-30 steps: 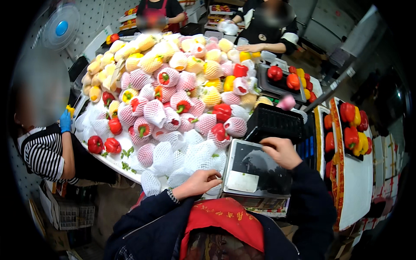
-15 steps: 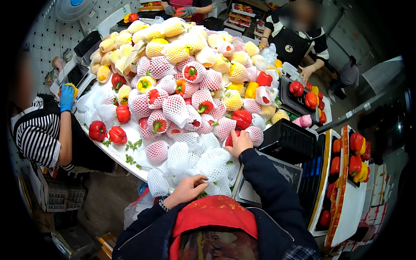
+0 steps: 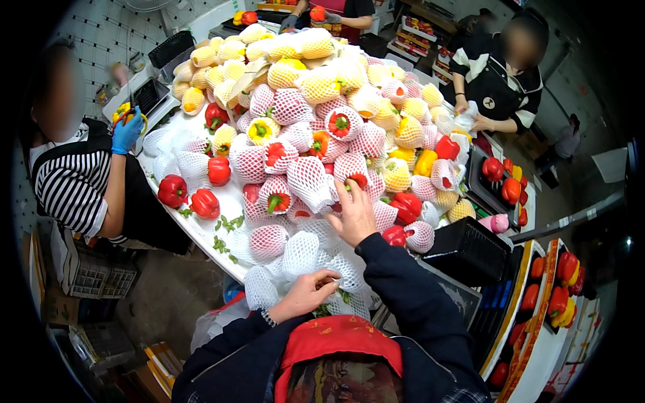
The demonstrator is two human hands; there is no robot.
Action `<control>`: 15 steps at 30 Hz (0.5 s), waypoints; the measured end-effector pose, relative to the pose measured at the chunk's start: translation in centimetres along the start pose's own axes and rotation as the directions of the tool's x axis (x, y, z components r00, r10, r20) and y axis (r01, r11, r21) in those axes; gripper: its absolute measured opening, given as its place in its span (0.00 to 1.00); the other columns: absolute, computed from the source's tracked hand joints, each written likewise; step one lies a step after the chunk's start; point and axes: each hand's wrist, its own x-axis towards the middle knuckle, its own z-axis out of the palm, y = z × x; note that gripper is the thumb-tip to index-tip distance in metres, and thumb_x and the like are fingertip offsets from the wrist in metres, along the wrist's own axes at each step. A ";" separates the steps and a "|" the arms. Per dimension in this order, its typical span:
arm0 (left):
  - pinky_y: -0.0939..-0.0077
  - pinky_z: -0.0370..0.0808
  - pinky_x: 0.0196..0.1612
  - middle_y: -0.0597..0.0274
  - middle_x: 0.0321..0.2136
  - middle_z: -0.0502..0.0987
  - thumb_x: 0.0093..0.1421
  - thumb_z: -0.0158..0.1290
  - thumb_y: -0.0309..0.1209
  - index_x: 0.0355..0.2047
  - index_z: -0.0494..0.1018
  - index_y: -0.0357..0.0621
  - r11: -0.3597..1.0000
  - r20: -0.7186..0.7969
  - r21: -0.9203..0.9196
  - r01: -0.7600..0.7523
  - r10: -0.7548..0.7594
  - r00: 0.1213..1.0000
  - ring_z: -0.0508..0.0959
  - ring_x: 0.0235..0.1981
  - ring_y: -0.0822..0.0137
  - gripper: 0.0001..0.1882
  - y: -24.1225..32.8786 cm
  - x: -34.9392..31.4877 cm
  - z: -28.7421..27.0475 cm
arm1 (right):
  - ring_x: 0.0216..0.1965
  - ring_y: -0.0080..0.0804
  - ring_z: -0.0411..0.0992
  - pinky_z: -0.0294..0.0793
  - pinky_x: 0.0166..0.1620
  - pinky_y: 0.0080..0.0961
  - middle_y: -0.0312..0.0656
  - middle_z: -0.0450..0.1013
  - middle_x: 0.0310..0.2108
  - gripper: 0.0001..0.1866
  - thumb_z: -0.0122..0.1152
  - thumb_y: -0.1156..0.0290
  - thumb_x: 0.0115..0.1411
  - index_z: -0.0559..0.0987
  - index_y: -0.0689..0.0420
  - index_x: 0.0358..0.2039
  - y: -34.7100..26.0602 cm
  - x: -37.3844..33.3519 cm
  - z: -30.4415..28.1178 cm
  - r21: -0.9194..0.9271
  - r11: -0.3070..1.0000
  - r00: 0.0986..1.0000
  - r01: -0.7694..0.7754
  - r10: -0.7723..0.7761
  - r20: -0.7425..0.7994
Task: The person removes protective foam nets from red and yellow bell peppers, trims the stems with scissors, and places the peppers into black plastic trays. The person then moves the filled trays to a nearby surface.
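My right hand reaches over the pile with fingers stretched and apart. Its fingertips are at a red bell pepper in a pink-and-white foam net; I see no grip on it. Lower down, my left hand hovers beside loose white foam nets, fingers loosely bent, thumb apart, nothing visible in it. Just right of my right hand, a bare red bell pepper lies among the wrapped ones, with another red pepper nearer me.
Yellow-netted peppers heap at the far side of the white table. A black basket stands at right, beside boxes of peppers. A co-worker's blue-gloved hand holds scissors and a yellow pepper at left; other co-workers stand across.
My right hand has left the red pepper near the black basket and moved left and farther in. My left hand stays nearly in place. The co-worker at right now has both hands together.
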 end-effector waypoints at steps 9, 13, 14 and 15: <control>0.71 0.79 0.46 0.51 0.38 0.79 0.71 0.48 0.31 0.54 0.68 0.33 0.926 -0.368 -0.317 -0.206 0.081 0.926 0.82 0.38 0.63 0.16 3.3 2.7 -4.0 | 0.54 0.60 0.69 0.72 0.55 0.43 0.60 0.65 0.59 0.39 0.71 0.68 0.51 0.67 0.51 0.64 -3.3 5.9 3.5 0.224 0.975 0.997 -0.006 0.023 -0.073; 0.61 0.78 0.52 0.47 0.48 0.76 0.72 0.48 0.41 0.58 0.63 0.37 0.738 -0.380 -0.628 -0.247 -0.013 0.925 0.80 0.48 0.56 0.23 2.9 6.4 -6.2 | 0.52 0.58 0.70 0.71 0.55 0.45 0.57 0.69 0.52 0.30 0.69 0.73 0.51 0.75 0.51 0.57 -2.1 4.3 3.8 0.312 0.948 0.981 0.055 0.006 -0.192; 0.59 0.78 0.52 0.47 0.48 0.76 0.72 0.48 0.43 0.57 0.64 0.38 0.648 -0.330 -0.724 -0.237 -0.024 0.944 0.79 0.49 0.57 0.23 3.1 7.5 -6.9 | 0.53 0.57 0.70 0.71 0.56 0.44 0.56 0.69 0.54 0.28 0.66 0.78 0.50 0.77 0.52 0.54 -2.0 3.5 3.9 0.273 0.954 0.965 0.121 -0.048 -0.258; 0.58 0.77 0.52 0.47 0.49 0.76 0.72 0.48 0.45 0.57 0.65 0.39 0.546 -0.278 -0.809 -0.218 -0.028 0.960 0.79 0.50 0.57 0.24 2.9 8.5 -7.5 | 0.54 0.55 0.70 0.71 0.56 0.43 0.56 0.69 0.56 0.24 0.64 0.81 0.50 0.80 0.53 0.50 -2.7 2.5 3.0 0.225 0.965 0.960 0.136 -0.072 -0.272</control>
